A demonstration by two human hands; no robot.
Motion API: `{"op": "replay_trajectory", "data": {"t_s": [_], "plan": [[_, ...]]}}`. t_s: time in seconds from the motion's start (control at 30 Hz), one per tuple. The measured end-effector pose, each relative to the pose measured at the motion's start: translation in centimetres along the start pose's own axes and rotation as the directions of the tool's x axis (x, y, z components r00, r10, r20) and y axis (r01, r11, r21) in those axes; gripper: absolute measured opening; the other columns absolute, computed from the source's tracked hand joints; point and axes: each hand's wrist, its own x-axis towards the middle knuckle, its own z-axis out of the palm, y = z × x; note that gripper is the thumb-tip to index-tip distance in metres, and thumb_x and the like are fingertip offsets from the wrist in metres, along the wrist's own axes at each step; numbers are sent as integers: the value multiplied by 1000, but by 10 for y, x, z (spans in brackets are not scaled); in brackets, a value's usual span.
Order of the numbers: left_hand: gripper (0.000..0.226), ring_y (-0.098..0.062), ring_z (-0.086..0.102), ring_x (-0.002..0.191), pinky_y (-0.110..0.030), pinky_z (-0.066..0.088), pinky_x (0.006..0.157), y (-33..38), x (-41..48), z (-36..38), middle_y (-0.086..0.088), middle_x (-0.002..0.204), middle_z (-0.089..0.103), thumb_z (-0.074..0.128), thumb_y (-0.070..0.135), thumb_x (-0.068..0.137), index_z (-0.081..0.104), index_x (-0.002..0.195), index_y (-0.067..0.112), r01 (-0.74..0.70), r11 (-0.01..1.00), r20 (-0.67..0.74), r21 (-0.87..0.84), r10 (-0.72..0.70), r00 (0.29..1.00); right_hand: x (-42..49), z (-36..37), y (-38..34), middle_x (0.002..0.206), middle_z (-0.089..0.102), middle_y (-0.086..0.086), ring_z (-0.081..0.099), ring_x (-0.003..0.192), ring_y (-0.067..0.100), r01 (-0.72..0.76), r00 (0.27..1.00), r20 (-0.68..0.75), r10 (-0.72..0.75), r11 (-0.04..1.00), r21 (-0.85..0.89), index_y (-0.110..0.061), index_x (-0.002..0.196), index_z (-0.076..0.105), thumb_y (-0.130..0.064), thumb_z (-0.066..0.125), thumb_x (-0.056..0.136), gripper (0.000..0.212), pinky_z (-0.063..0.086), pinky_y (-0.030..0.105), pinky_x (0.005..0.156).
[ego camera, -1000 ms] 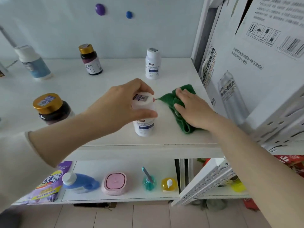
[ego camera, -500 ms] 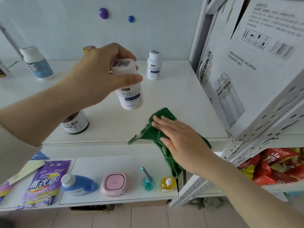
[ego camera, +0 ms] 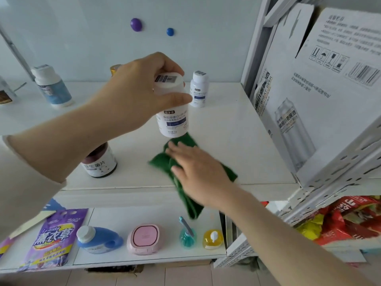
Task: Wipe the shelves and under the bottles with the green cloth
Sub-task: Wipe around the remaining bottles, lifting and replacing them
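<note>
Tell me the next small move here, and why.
Probably sweep the green cloth across the spot beneath the white bottle. The left hand holds that bottle up off the shelf, and the right hand lies flat on the cloth just below it, so that spot is exposed for wiping.

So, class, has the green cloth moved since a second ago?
Yes. The green cloth has slid away from the cardboard box toward the front edge of the shelf, one end now hanging over it.
</note>
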Motion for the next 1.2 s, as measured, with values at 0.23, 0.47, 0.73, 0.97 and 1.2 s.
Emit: {"op": "replay_trajectory", "data": {"t_s": [0.23,0.47,0.73,0.97,1.2], "plan": [[44,-12,59,96,-24,47,80,6,12,25,10,109,64,63,44,69,54,109,28,9,999,91,-54,-4,996,-21,-18,47,156,8,-11,3,143,4,-222,974,-51,220,974,-40,-24,145,15,-35,15,98,48,-2,22,113],[52,-15,60,100,-40,49,90,-1,20,30,9,108,65,57,49,59,54,106,29,63,995,102,-84,-54,993,61,-42,140,157,10,2,10,144,20,-543,838,-107,535,837,-70,-14,146,18,-26,20,99,48,11,38,116],[51,-12,61,96,-35,51,86,-17,29,26,13,105,65,57,49,59,56,107,30,105,993,79,-62,-100,992,134,-60,188,147,33,12,34,132,31,-580,808,-152,569,814,-40,-8,139,30,-23,25,98,45,29,40,107],[52,-12,61,97,-36,51,87,-22,28,27,13,106,65,57,51,58,55,106,32,128,990,82,-52,-124,989,129,-59,186,155,19,8,23,140,30,-563,824,-91,559,826,-28,-15,145,18,-30,25,97,50,24,41,113],[50,-14,59,98,-32,50,84,-21,21,22,11,108,64,58,48,63,55,110,29,100,994,76,-44,-97,992,28,-29,74,155,16,-9,14,143,10,-249,968,-45,248,969,0,-23,143,24,-27,33,97,48,9,31,116]]}}
